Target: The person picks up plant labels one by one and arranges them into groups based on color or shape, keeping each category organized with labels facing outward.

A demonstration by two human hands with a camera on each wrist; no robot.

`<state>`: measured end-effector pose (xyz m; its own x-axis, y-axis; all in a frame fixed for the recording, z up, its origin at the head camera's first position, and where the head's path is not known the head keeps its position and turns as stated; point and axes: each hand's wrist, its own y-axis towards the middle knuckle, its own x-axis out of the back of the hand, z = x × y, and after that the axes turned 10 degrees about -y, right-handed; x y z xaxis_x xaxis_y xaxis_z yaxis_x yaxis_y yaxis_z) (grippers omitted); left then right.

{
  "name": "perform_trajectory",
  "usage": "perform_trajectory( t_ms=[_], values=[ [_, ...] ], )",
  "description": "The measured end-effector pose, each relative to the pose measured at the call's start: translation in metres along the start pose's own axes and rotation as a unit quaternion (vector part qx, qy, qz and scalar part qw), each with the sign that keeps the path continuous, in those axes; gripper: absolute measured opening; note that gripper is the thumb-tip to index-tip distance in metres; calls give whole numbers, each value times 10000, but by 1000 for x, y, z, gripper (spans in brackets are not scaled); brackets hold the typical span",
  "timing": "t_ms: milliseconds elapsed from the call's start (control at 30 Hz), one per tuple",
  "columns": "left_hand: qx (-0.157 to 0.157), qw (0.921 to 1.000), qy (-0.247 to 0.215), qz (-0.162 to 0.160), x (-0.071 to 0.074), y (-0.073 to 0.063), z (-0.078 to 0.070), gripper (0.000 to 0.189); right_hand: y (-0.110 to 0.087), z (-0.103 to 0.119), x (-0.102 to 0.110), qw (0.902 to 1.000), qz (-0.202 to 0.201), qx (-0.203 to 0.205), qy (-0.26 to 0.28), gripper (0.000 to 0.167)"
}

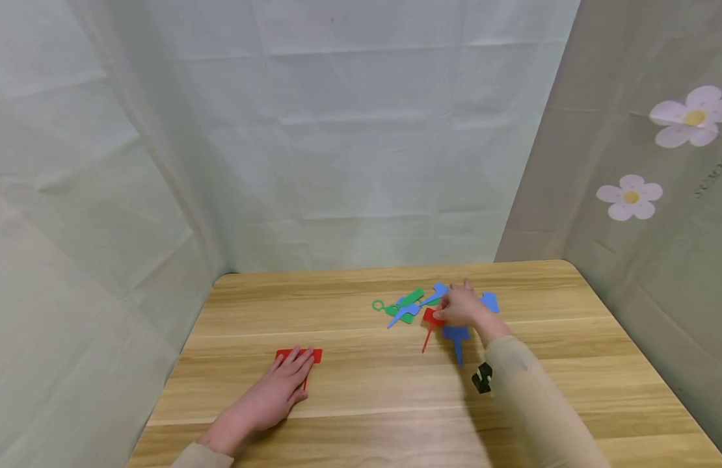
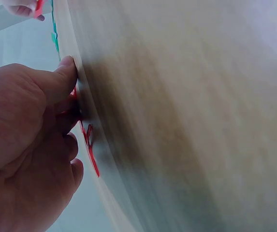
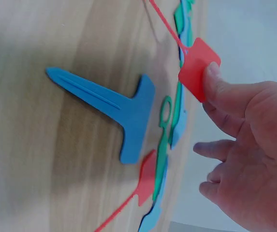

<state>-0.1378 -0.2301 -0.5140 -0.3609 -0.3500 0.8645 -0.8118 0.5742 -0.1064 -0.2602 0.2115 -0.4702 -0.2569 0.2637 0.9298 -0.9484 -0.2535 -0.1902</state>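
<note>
My right hand (image 1: 463, 309) pinches a red plant label (image 3: 198, 67) by its flat head between thumb and fingers. Its thin stake points away from the hand, and the label is lifted off the table in the right wrist view. Below it lies a blue T-shaped plant label (image 3: 131, 116). A second red label (image 3: 148, 179) and a green label with a ring end (image 3: 162, 145) are close by. At the left, my left hand (image 1: 273, 393) rests with extended fingers on red labels (image 1: 317, 355), covering most of them; how many lie there I cannot tell.
Blue and green labels (image 1: 412, 298) overlap in a loose pile left of my right hand. Another blue label (image 1: 490, 302) lies beyond that hand. The wooden table (image 1: 361, 416) meets pale cloth (image 1: 361, 162) at its back and sides. A black device (image 1: 482, 378) sits at my right wrist.
</note>
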Motion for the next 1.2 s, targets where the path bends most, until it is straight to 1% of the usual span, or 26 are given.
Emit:
perform_trajectory(
  t_ms=[133,400,500,700,800,967,1067,1200],
  values=[
    [15,10000,8,1,0,0,-1,63,-4,-1,5,9991,180,122,376,24],
    [94,9999,-23,35,0,0,-2,63,-4,-2,8,9941,459,404,896,31],
    [108,9999,-50,48,1,-1,-2,63,-4,-1,8,9928,423,472,1012,30],
    [82,10000,-23,43,1,0,-2,63,-4,1,4,9902,168,481,1303,21],
    [45,10000,-30,26,1,1,-3,63,-2,3,1,9888,75,529,1393,22],
    [-15,10000,-3,-1,1,1,-3,63,1,6,-5,9864,41,541,1549,20],
    [-93,10000,-1,-33,-1,0,-2,63,2,9,-9,9839,75,541,1700,23],
    [-117,9999,44,-70,-4,0,0,63,1,15,-11,9809,122,590,1851,23]
  ],
)
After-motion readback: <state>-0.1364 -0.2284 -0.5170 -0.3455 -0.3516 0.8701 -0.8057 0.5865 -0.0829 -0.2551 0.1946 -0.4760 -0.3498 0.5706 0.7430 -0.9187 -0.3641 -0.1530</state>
